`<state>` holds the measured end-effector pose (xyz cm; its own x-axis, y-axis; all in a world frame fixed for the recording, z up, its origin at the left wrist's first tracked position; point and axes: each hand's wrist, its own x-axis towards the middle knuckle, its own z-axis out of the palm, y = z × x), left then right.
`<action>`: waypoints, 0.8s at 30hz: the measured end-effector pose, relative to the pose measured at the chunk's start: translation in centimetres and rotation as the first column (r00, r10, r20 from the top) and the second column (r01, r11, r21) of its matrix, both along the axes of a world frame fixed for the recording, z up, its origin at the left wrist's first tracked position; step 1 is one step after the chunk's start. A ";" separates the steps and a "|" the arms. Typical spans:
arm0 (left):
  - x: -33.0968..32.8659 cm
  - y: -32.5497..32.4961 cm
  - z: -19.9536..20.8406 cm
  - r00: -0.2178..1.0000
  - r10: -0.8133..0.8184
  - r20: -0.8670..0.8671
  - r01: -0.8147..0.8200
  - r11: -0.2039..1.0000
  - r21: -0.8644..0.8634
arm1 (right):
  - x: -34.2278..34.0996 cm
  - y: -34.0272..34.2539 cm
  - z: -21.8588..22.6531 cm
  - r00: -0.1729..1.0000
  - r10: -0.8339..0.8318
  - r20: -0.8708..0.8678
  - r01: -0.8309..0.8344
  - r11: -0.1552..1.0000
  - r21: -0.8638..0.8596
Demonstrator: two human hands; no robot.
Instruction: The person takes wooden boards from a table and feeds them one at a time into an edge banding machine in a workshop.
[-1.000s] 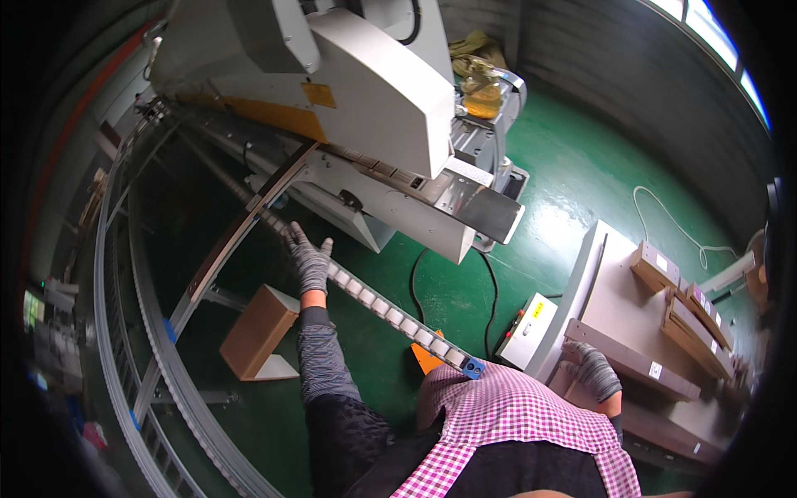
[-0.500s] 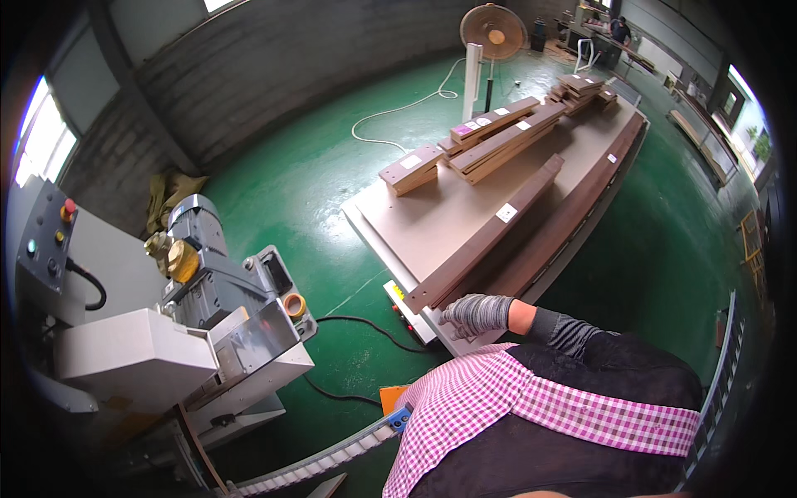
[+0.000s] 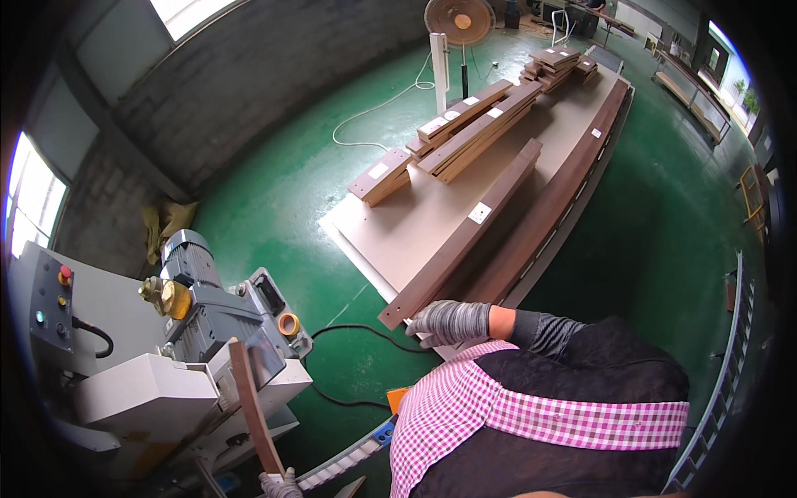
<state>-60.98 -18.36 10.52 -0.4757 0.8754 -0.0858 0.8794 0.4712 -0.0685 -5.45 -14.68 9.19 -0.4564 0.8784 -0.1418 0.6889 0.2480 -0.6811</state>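
My left hand (image 3: 282,484), in a grey knit glove, shows only in part at the lower edge. Its fingers close around the lower end of a narrow brown board (image 3: 253,407), which stands tilted in front of the machine. Also gloved in grey, my right hand (image 3: 452,322) rests at the near corner of the worktable (image 3: 365,249), beside the drilled end of a long brown board (image 3: 465,236) with a white label. The fingers of that hand are curled, with a small white bit at the tips; what they hold, if anything, is hidden.
A grey machine (image 3: 199,290) with a motor, a tape roll (image 3: 288,324) and a control panel (image 3: 51,290) stands left. Stacked brown boards (image 3: 481,133) lie along the table. A fan (image 3: 459,21) stands beyond. A black cable (image 3: 357,325) crosses the green floor; a metal rail (image 3: 718,373) is right.
My left hand has come into view at the lower edge, with the narrow board raised upright in it. The view has shifted; my right hand stays by the table corner.
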 end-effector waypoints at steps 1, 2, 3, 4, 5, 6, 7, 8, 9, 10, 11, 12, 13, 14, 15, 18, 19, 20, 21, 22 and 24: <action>-0.2 0.3 -2.5 0.996 -0.021 0.088 0.008 0.989 0.150 | -0.4 1.0 -1.0 0.998 0.055 -0.015 -0.053 0.990 0.131; 2.6 1.4 -2.7 0.982 -0.074 0.175 0.020 0.957 0.291 | -0.6 1.6 -1.0 0.996 0.093 -0.018 -0.085 0.964 0.253; 5.2 2.4 -2.3 0.981 -0.128 0.146 0.093 0.969 0.229 | -0.4 1.9 -0.7 0.996 0.091 0.005 -0.087 0.925 0.371; 8.8 2.7 -1.3 0.964 -0.230 0.135 0.183 0.938 0.293 | -0.4 2.2 0.6 0.995 0.094 0.024 -0.094 0.871 0.483; 13.3 3.1 1.7 0.941 -0.284 0.182 0.242 0.945 0.221 | -0.7 2.6 1.7 0.993 0.111 0.040 -0.113 0.798 0.591; 15.8 3.4 1.8 0.917 -0.396 0.049 0.370 0.889 0.270 | -0.8 3.2 2.4 0.991 0.121 0.049 -0.126 0.779 0.615; 19.4 3.6 3.3 0.889 -0.456 0.050 0.428 0.864 0.267 | -0.7 3.6 3.1 0.990 0.128 0.065 -0.140 0.754 0.642; 21.8 4.4 3.3 0.818 -0.573 0.038 0.544 0.795 0.268 | -0.3 3.9 3.6 0.989 0.122 0.087 -0.149 0.728 0.669; 24.1 5.4 3.0 0.726 -0.685 0.055 0.654 0.714 0.250 | 0.4 4.1 3.6 0.985 0.081 0.154 -0.163 0.729 0.664; 28.5 6.0 4.6 0.675 -0.726 0.127 0.701 0.686 0.197 | 1.8 4.4 2.9 0.990 0.035 0.140 -0.124 0.704 0.700; 31.8 6.2 4.4 0.605 -0.795 0.051 0.752 0.591 0.292 | 3.4 4.6 3.0 0.984 0.007 0.176 -0.126 0.729 0.673; 34.8 6.4 4.7 0.527 -0.848 0.053 0.800 0.516 0.306 | 5.2 4.9 2.9 0.978 -0.012 0.209 -0.128 0.757 0.641; 37.8 6.5 5.2 0.513 -0.858 0.019 0.829 0.502 0.249 | 7.3 5.4 2.2 0.953 0.030 0.301 -0.188 0.839 0.511; 39.7 6.9 5.1 0.494 -0.870 0.010 0.842 0.481 0.243 | 9.8 5.0 3.0 0.962 0.045 0.269 -0.166 0.879 0.448; 41.4 7.5 4.6 0.473 -0.881 0.001 0.856 0.460 0.237 | 12.1 4.7 2.5 0.962 0.006 0.273 -0.134 0.882 0.453; 44.3 8.7 4.1 0.427 -0.902 0.062 0.879 0.430 0.204 | 20.5 4.1 0.8 0.957 -0.084 0.277 -0.056 0.887 0.459; 44.3 9.2 3.2 0.423 -0.905 0.041 0.888 0.423 0.184 | 23.3 4.2 0.2 0.942 -0.107 0.317 -0.035 0.910 0.413; 44.4 9.8 2.3 0.414 -0.910 0.020 0.897 0.412 0.163 | 26.1 4.3 -0.2 0.924 -0.132 0.358 -0.009 0.930 0.367; 44.3 10.4 1.1 0.438 -0.898 0.040 0.887 0.438 0.147 | 28.5 4.4 -0.6 0.920 -0.135 0.368 -0.013 0.927 0.375; 45.0 10.5 0.4 0.438 -0.894 0.099 0.882 0.448 0.147 | 30.2 4.6 -0.5 0.911 -0.139 0.388 0.009 0.948 0.319; 47.0 10.9 -0.6 0.428 -0.877 0.218 0.873 0.464 0.150 | 33.8 5.2 -1.2 0.902 -0.118 0.415 -0.003 0.960 0.280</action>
